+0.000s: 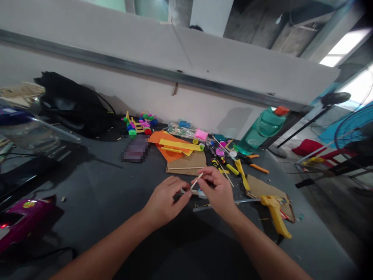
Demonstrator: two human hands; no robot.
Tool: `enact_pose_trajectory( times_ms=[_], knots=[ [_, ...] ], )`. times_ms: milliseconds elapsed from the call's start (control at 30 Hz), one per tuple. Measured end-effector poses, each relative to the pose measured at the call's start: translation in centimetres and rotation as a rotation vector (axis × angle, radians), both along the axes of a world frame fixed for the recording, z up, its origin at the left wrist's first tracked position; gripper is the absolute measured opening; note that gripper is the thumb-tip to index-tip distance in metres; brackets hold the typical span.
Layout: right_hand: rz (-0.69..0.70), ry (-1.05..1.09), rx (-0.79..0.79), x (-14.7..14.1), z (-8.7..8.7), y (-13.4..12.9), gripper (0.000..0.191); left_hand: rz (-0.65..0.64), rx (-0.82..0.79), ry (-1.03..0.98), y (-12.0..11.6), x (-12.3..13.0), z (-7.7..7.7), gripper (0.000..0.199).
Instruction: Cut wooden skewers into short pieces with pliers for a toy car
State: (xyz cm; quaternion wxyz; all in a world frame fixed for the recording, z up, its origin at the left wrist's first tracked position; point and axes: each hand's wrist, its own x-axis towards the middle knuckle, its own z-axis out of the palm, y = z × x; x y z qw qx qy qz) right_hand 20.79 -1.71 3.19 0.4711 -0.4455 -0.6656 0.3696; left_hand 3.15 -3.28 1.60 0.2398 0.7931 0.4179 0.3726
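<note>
Close together above the dark table, my two hands work at a pale thin stick (197, 180). My right hand (218, 191) is closed, with the stick pinched between thumb and fingertips. The fingers of my left hand (166, 197) pinch a short flat wooden piece (194, 192) near the stick's lower end; this piece is partly hidden by the fingers. A small pale-blue and white item (202, 194) shows beside my right fingers; I cannot tell whether it is attached. Just behind the hands lies cardboard (186, 163) with a thin stick on it.
A yellow glue gun (274, 212) lies at right on cardboard. Orange-handled pliers (258, 168), a green bottle (260, 130) and loose craft parts stand or lie behind it. Orange foam sheets (167, 153) and a blurred-out phone-like object (135, 148) are farther back. A purple device (25, 221) sits left.
</note>
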Motion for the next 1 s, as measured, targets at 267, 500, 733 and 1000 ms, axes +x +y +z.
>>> enact_pose_trajectory(
  times_ms=[267, 500, 733, 1000],
  knots=[
    [0.002, -0.123, 0.137, -0.6, 0.8, -1.1, 0.009, 0.097, -0.476, -0.421, -0.6, 1.0, 1.3, 0.023],
    [-0.028, -0.293, 0.23, -1.0, 1.6, -1.1, 0.008, 0.101, -0.302, -0.271, -0.7, 0.3, 1.9, 0.024],
    [-0.052, -0.425, 0.214, -1.0, 2.1, -2.7, 0.008, 0.053, -0.027, -0.054, -1.2, 0.3, 1.6, 0.018],
    [-0.102, -0.448, 0.182, 0.5, 1.7, -5.7, 0.012, -0.105, 0.026, 0.087, -2.5, 1.3, 1.9, 0.021]
  ],
)
